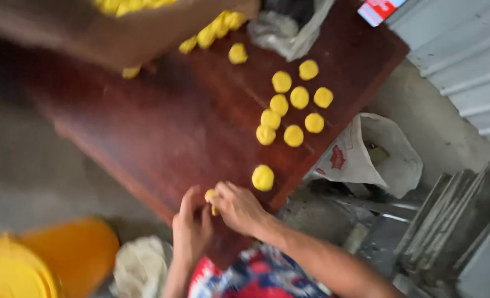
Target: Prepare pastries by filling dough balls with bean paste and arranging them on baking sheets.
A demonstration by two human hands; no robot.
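Observation:
My left hand (191, 227) and my right hand (237, 207) meet over the near edge of a dark red wooden table (162, 127). Between their fingers they hold a small lump of yellow dough (211, 196). One round yellow dough ball (262, 177) lies just right of my hands. Further back, several more yellow balls (292, 108) sit in a loose cluster on the table. The picture is blurred.
A brown cardboard box (118, 33) with yellow dough stands at the table's far left. A grey plastic bag (289, 30) lies at the far end. A white bag (372, 154) sits on the floor right, an orange-yellow tub (46, 259) bottom left, grey slabs (460, 232) right.

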